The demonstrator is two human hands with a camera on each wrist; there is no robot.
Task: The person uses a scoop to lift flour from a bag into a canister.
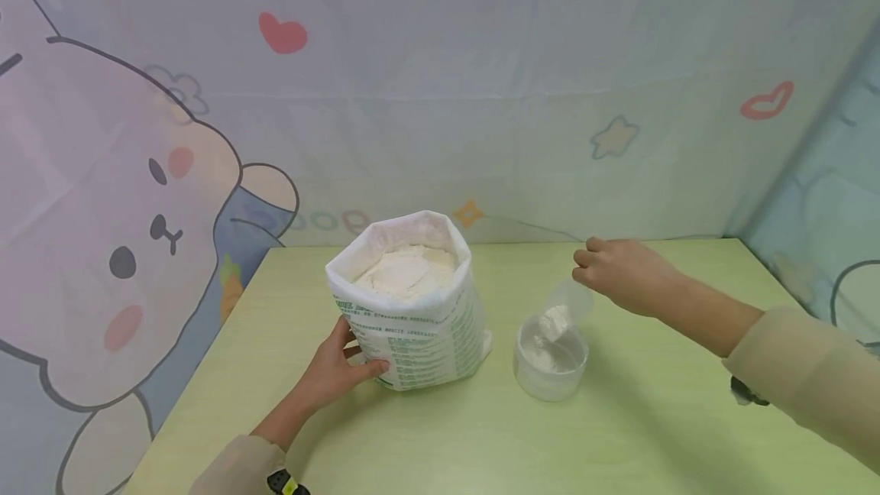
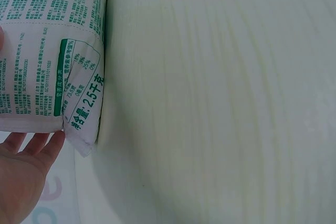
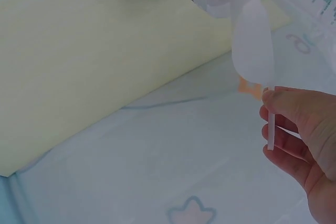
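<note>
A white bag of flour (image 1: 440, 327) with green print stands with its top folded open, pale flour (image 1: 409, 273) filling it high. My left hand (image 1: 337, 373) grips its lower left corner, thumb on the front face and fingers round the side. In the left wrist view, fingers (image 2: 50, 150) touch the bag (image 2: 47, 77). My right hand (image 1: 626, 275) pinches the thin handle of a translucent plastic scoop (image 3: 253, 40). In the head view, the scoop tilts down over a small clear round tub (image 1: 550, 386), a clump of flour at its lip and some flour inside the tub.
Both things stand on a pale green-yellow table (image 1: 653, 434). Behind it hangs a printed cloth (image 1: 426, 98) with hearts, stars and a cartoon bear. Another cloth (image 1: 839, 228) closes the right side. A dark label shows on the tub in the right wrist view.
</note>
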